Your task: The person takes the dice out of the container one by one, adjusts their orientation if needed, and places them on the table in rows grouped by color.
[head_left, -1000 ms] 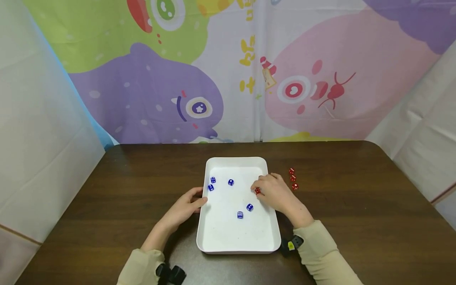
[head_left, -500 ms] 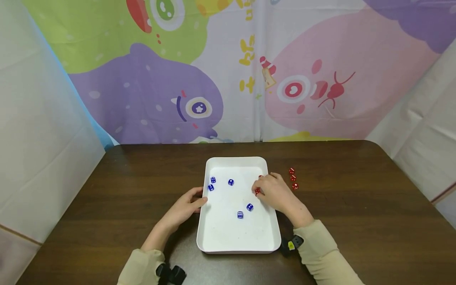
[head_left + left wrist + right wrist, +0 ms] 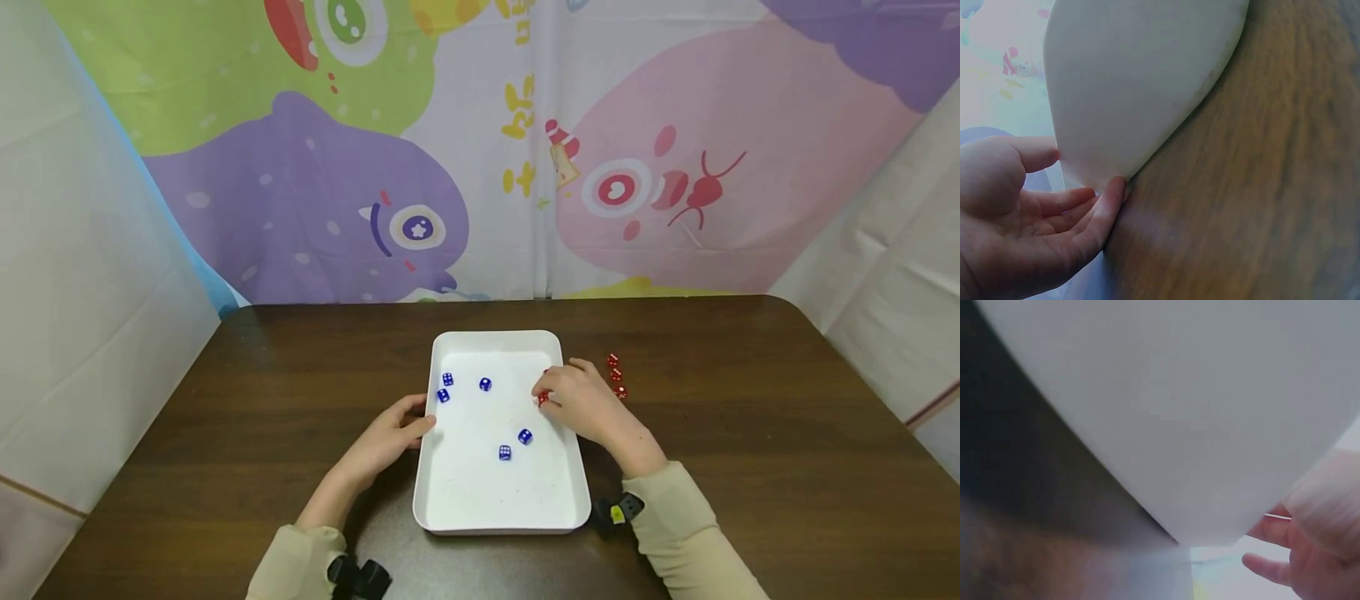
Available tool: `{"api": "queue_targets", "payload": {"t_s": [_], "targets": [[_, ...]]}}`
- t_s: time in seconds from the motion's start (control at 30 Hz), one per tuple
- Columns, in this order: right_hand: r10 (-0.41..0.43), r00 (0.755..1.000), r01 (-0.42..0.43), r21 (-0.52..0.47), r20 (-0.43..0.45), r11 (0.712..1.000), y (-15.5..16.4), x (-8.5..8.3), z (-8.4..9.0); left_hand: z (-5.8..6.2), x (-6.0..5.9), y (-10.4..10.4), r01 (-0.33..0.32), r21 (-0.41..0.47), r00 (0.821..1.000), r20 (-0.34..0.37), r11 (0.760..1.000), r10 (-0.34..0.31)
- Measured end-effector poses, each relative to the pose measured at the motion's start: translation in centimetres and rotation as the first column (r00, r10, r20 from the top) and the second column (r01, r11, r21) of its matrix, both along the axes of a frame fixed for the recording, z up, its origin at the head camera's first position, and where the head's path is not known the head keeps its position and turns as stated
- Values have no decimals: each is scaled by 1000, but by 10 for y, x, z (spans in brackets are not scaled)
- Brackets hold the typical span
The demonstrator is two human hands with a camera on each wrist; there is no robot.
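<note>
One red die [image 3: 542, 399] is pinched in the right hand [image 3: 581, 400], which has lifted a little toward the tray's [image 3: 498, 523] right rim over the last second — a pick-out under way, it seems. Three red dice [image 3: 617, 375] sit outside on the desk [image 3: 225, 400]. The left hand [image 3: 390, 437], fingers relaxed, steadies the tray's left wall.

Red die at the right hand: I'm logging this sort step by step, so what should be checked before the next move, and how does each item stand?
1. Red die pinched by right hand: ok.
2. Grip firmness: cannot tell, fingers hide most of it.
3. Left hand touches white tray at its left wall: ok.
4. Five blue dice inside the tray: ok.
5. Three red dice on table right of the tray, apart from the hand: ok.
</note>
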State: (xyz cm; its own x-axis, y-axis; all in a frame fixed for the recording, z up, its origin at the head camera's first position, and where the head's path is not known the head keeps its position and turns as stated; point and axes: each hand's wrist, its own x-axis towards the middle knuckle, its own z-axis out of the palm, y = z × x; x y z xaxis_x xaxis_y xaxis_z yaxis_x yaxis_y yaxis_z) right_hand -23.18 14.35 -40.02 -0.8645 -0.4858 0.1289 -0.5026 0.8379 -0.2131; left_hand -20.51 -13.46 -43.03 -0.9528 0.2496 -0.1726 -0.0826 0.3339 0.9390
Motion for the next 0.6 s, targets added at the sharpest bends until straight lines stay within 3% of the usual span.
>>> {"api": "queue_targets", "payload": {"t_s": [0.6], "targets": [[-14,999,3,-200,-52,980,19,-3,9,1,1,0,6,1,1000,-1,1000,-6]]}}
